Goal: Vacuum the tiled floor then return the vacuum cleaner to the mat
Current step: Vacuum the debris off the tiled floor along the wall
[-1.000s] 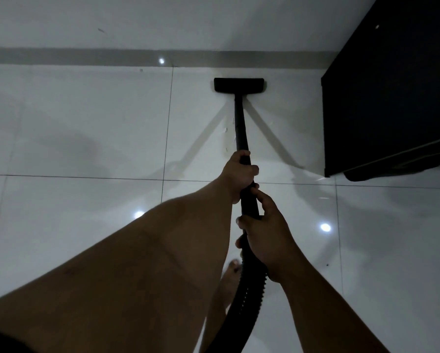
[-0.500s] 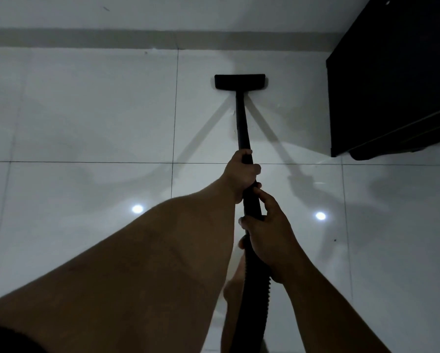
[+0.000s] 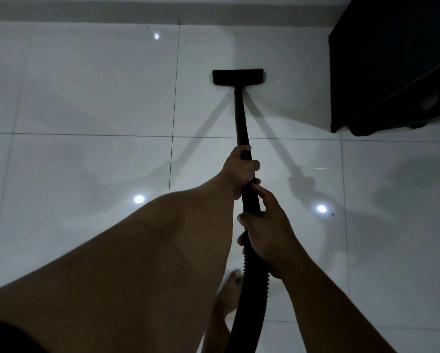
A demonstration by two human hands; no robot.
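A black vacuum wand [image 3: 240, 115] runs away from me to a flat black floor head [image 3: 237, 76] resting on the glossy white tiled floor [image 3: 86, 98]. My left hand [image 3: 239, 169] grips the wand higher up, toward the head. My right hand [image 3: 267, 230] holds it just behind, where the wand meets the ribbed black hose [image 3: 254, 296]. The hose drops out of view at the bottom edge. The vacuum body and the mat are not in view.
A dark cabinet [image 3: 392, 59] stands at the upper right, close to the floor head's right side. A grey skirting strip [image 3: 137, 14] along the wall runs across the top. My bare foot [image 3: 229, 291] is on the tile beside the hose.
The floor head has been pulled back from the wall toward me, leaving more tile between it and the skirting. Both hands keep the same grip on the wand.
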